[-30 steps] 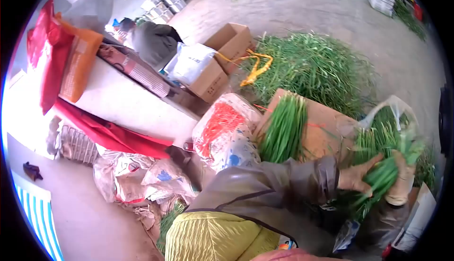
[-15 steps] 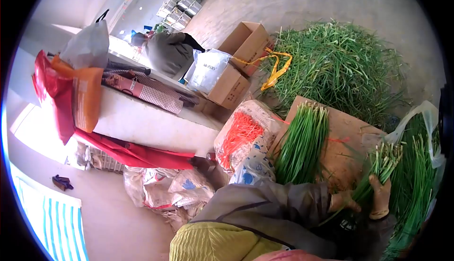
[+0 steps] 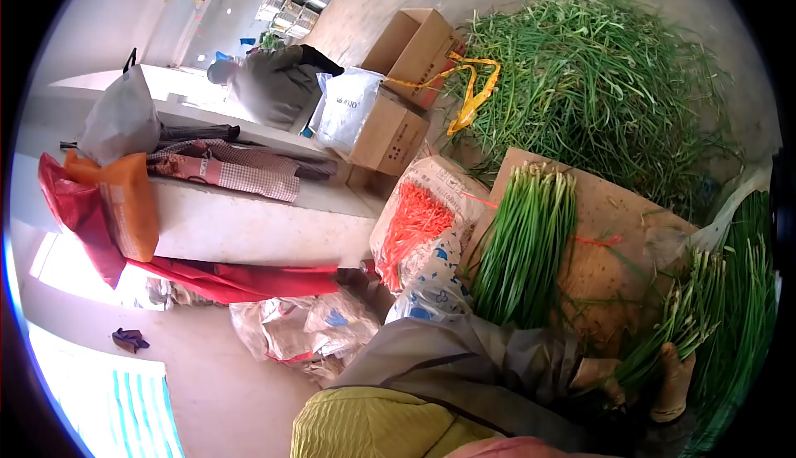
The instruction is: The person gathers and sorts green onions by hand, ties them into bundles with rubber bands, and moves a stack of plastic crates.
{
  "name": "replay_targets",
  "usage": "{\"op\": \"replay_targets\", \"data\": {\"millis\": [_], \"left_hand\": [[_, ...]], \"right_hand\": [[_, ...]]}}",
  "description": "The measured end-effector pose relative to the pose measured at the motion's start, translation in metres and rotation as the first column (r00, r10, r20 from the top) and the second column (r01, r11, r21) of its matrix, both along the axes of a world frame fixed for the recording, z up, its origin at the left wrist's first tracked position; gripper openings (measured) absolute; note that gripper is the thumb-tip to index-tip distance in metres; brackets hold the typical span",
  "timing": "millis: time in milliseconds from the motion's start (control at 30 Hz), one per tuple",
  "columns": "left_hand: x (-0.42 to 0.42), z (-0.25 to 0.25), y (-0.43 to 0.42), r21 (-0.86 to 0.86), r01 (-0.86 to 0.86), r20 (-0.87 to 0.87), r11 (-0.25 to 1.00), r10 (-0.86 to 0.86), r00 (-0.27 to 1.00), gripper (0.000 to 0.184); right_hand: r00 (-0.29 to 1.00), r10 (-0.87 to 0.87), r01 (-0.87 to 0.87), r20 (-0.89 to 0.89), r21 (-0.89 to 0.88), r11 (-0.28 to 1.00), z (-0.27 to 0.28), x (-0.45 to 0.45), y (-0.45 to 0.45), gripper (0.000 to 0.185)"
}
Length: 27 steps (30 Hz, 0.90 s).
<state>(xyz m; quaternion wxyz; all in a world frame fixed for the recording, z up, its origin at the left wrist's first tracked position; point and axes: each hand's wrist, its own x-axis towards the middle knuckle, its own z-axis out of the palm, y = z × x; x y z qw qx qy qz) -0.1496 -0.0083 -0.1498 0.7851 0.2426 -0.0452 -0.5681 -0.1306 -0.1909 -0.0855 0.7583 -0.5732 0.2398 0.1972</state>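
Low on the right, my left hand and my right hand, both in tan gloves, close around a small bunch of green stalks, its pale ends pointing up and right. Fingers are partly hidden by the stalks and sleeve. Left of them a larger green bunch lies on a brown board, beside a thin red tie. More long stalks stand in a clear plastic bag just right of my right hand.
Behind the board is a big heap of loose greens. A sack with red ties, cardboard boxes and a yellow strap are left of it. Another person sits farther back. A red cloth hangs from a low wall.
The view has turned and shifted. My hands have moved from the bag's side toward the board's near edge with the small bunch, whose pale ends now show above my fingers.
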Motion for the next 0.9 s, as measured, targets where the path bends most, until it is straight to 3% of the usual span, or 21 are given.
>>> {"op": "replay_targets", "data": {"millis": [67,233,333,433,500,567,633,767,833,867,900], "left_hand": [[0.006,0.01,0.004,0.002,0.01,0.012,1.0,-0.01,1.0,0.031],[0.022,0.041,0.018,0.045,0.031,0.064,0.999,-0.034,0.997,0.031],[0.032,0.062,0.028,0.077,0.02,0.079,0.997,-0.026,0.997,0.03],[0.042,0.073,0.028,0.105,0.016,0.085,0.994,-0.025,0.996,0.03],[0.051,0.065,0.022,0.076,-0.043,0.083,0.996,0.037,0.996,0.03],[0.065,0.063,0.017,0.053,-0.112,0.101,0.992,0.106,0.989,0.029],[0.085,0.076,0.014,0.122,-0.005,0.172,0.993,-0.016,0.985,0.029],[0.1,0.069,0.012,0.058,-0.001,0.252,0.998,-0.014,0.968,0.037],[0.106,0.086,0.014,0.107,-0.011,0.078,0.994,0.002,0.997,0.035],[0.108,0.096,0.018,0.094,-0.023,0.088,0.995,0.015,0.996,0.035],[0.107,0.111,0.024,0.1,-0.059,-0.072,0.993,0.067,0.995,0.033]], "right_hand": [[0.995,-0.101,0.101,-0.002,0.142,0.985,-0.004,-0.001,-0.001,0.062],[0.997,0.025,-0.024,0.067,-0.005,1.0,0.013,0.007,0.009,0.07],[0.996,-0.031,0.027,0.085,0.052,0.998,0.031,0.011,0.02,0.075],[0.971,0.081,-0.084,0.224,0.005,0.996,0.061,0.031,0.035,0.065],[0.994,0.093,-0.085,0.065,-0.118,0.989,0.036,0.036,0.019,0.063],[0.963,0.108,-0.079,0.247,-0.128,0.989,0.032,0.051,0.022,0.058],[0.965,0.048,-0.04,0.258,-0.035,0.999,0.036,0.066,0.026,0.054],[0.978,-0.027,0.019,0.205,0.041,0.999,0.048,0.091,0.041,0.061],[0.983,-0.082,0.077,0.164,0.038,0.996,0.078,0.104,0.057,0.065],[0.981,0.024,-0.001,0.194,-0.114,0.993,0.078,0.108,0.053,0.067],[0.978,0.039,-0.013,0.203,-0.128,0.992,0.087,0.106,0.055,0.067]]}}
